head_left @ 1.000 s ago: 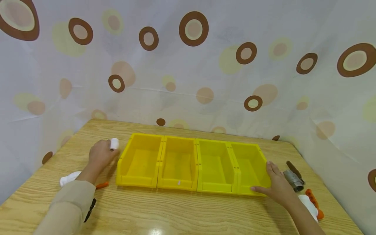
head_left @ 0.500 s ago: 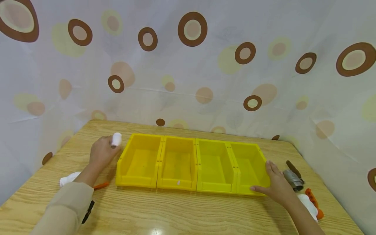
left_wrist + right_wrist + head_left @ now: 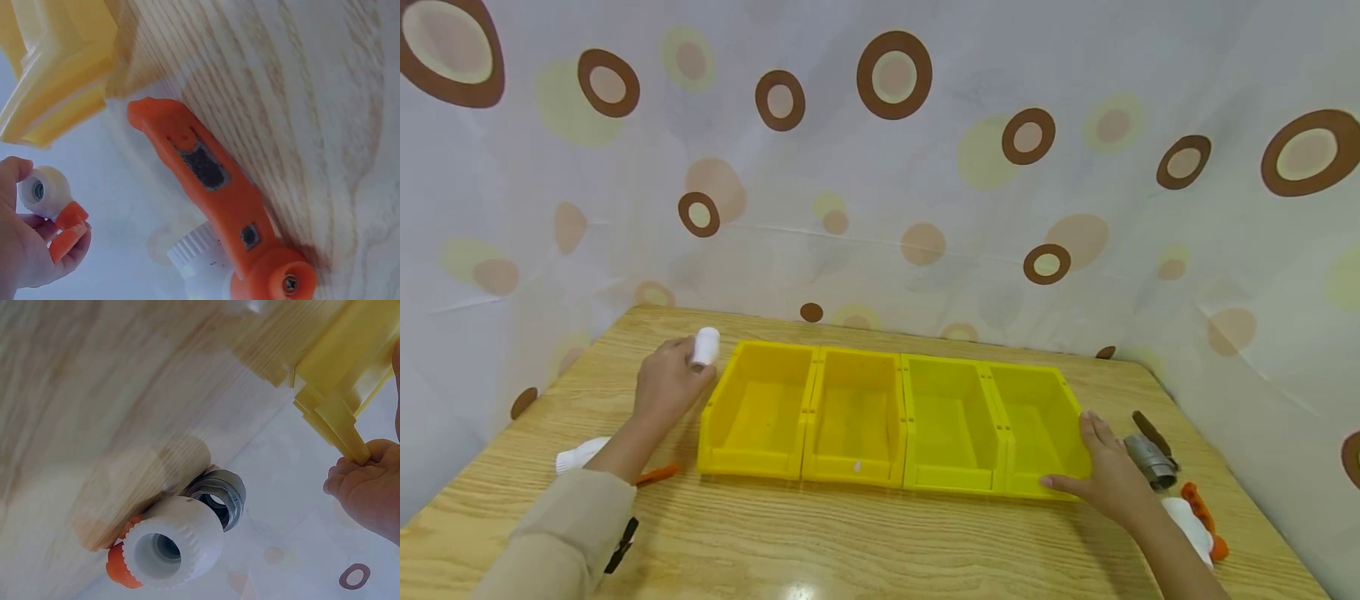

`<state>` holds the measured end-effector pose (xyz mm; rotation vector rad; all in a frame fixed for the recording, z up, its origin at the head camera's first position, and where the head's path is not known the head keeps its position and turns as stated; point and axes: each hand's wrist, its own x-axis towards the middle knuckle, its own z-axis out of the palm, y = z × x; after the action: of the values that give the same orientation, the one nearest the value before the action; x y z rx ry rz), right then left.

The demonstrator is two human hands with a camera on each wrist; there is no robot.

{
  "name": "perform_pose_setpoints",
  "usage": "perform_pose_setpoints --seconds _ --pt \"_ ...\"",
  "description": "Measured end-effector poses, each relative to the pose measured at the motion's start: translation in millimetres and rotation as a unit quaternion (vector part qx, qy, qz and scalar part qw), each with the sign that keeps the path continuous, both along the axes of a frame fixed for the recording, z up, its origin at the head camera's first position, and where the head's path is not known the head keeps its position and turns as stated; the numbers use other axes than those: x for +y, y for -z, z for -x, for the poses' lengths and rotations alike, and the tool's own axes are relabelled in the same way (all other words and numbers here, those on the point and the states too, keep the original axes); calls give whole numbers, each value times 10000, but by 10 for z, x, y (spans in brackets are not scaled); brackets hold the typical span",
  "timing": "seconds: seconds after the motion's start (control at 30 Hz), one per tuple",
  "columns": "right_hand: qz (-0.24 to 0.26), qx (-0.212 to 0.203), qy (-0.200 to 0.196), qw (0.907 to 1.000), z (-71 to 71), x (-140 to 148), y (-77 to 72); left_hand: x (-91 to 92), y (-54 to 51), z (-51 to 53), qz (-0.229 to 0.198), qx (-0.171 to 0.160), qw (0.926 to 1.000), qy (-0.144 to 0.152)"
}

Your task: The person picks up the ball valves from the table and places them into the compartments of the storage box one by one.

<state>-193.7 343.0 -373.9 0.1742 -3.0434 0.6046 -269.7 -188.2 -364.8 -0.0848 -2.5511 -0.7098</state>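
My left hand (image 3: 666, 387) holds a white valve (image 3: 705, 346) above the table, left of the row of yellow bins (image 3: 850, 473). In the left wrist view this white valve shows an orange handle (image 3: 70, 228) between the fingers. Another white valve (image 3: 580, 456) lies by my left forearm; its long orange handle (image 3: 203, 181) fills the middle of the left wrist view. My right hand (image 3: 1112, 475) grips the near right corner of the rightmost bin (image 3: 340, 412), thumb at the front and fingers along the side wall.
Right of the bins lie a grey valve (image 3: 1150, 461) with a brown handle (image 3: 1152, 431) and a white valve (image 3: 1187, 529) with an orange handle (image 3: 1197, 506). A patterned cloth (image 3: 880, 192) hangs behind the wooden table (image 3: 850, 550).
My left hand has lifted the white valve a little and moved it right, toward the leftmost bin. The right hand and the bins have stayed put.
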Motion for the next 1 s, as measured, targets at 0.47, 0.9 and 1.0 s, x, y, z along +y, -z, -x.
perform_pose_setpoints --seconds 0.47,0.9,1.0 --pt "-14 -105 63 9999 -4 11 -8 174 -110 -47 -244 43 9997 33" --pt "-137 -101 46 9998 6 0 -8 287 -165 -102 -487 89 9988 24" --pt "-139 -99 39 9998 12 -2 -4 312 -175 -117 -506 70 9987 13"
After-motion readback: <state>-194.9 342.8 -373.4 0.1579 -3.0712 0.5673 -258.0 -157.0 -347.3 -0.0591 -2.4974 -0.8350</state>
